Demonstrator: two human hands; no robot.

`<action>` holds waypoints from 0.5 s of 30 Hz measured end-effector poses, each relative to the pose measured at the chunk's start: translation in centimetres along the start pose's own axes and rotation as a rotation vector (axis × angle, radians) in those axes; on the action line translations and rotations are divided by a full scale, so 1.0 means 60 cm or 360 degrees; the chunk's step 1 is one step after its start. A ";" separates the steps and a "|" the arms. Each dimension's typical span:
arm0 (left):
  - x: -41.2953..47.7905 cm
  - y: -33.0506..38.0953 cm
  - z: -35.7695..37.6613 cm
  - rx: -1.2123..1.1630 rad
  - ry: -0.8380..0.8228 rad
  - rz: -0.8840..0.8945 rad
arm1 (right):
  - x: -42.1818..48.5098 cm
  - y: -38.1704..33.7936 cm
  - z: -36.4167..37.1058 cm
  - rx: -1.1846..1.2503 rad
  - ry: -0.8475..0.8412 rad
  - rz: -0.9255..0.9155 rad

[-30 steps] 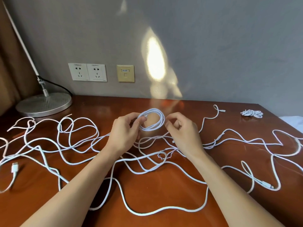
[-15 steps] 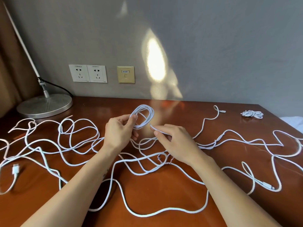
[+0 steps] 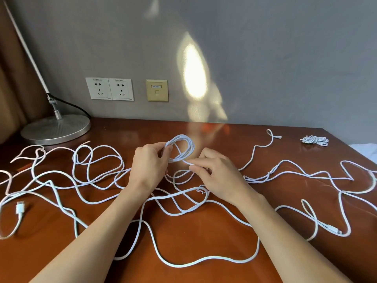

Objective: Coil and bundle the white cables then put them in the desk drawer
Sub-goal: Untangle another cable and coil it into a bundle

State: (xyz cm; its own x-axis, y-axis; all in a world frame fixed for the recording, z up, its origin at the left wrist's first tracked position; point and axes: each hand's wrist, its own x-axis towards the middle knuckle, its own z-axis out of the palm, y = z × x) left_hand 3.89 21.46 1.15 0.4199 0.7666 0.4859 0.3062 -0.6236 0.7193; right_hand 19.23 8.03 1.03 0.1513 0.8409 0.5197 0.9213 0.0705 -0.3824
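A small coil of white cable (image 3: 184,147) stands upright above the middle of the wooden desk (image 3: 204,237). My left hand (image 3: 151,162) grips the coil's left side. My right hand (image 3: 214,172) pinches the cable's free strand right below the coil. Long loose white cables (image 3: 183,264) sprawl over the whole desk, under and around both forearms. A finished bundle of white cable (image 3: 315,140) lies at the far right corner. No drawer shows in the head view.
A lamp with a round metal base (image 3: 55,129) stands at the back left, its arm leaning up left. Two wall sockets (image 3: 110,88) and a beige data port (image 3: 157,90) sit above the desk. A USB plug (image 3: 20,208) lies front left.
The coil dipped left half a second ago, then returned to the centre. My right hand swung back under it, laying another turn of cable onto the coil.
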 end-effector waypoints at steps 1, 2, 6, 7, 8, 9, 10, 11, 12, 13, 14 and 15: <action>0.000 0.000 -0.001 0.0054 -0.0005 0.0035 | 0.001 0.001 0.001 -0.0035 0.0077 -0.0047; 0.001 0.000 -0.001 0.0111 -0.0012 0.0070 | 0.001 0.001 0.002 -0.0065 0.0150 -0.0095; -0.002 0.004 0.001 0.0335 -0.0093 0.0195 | 0.006 0.000 0.001 -0.0114 0.0400 -0.0228; -0.003 0.008 0.001 0.0376 -0.0119 0.0239 | 0.007 0.000 0.001 -0.0103 0.0448 -0.0237; -0.004 0.011 0.002 0.0410 -0.0136 0.0285 | 0.008 0.000 0.000 -0.0082 0.0488 -0.0240; -0.004 0.014 0.002 0.0435 -0.0147 0.0332 | 0.009 -0.001 -0.001 -0.0063 0.0517 -0.0237; -0.004 0.017 0.002 0.0448 -0.0157 0.0378 | 0.009 -0.001 -0.001 -0.0053 0.0536 -0.0225; -0.004 0.019 0.002 0.0460 -0.0167 0.0425 | 0.009 -0.002 -0.002 -0.0045 0.0546 -0.0212; -0.005 0.022 0.002 0.0474 -0.0177 0.0475 | 0.009 -0.002 -0.002 -0.0031 0.0548 -0.0200; -0.007 0.024 0.001 0.0490 -0.0185 0.0526 | 0.008 -0.002 -0.003 -0.0013 0.0552 -0.0182; -0.008 0.026 0.001 0.0502 -0.0189 0.0574 | 0.008 -0.002 -0.003 0.0007 0.0566 -0.0155; -0.009 0.028 0.000 0.0506 -0.0188 0.0614 | 0.007 -0.003 -0.004 0.0028 0.0587 -0.0119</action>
State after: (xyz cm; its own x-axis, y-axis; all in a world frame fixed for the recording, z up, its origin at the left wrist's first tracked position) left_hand 4.21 20.02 2.08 0.6419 0.4601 0.6134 0.3469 -0.8877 0.3028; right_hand 19.24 8.25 1.51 0.2059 0.5834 0.7857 0.9288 0.1363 -0.3446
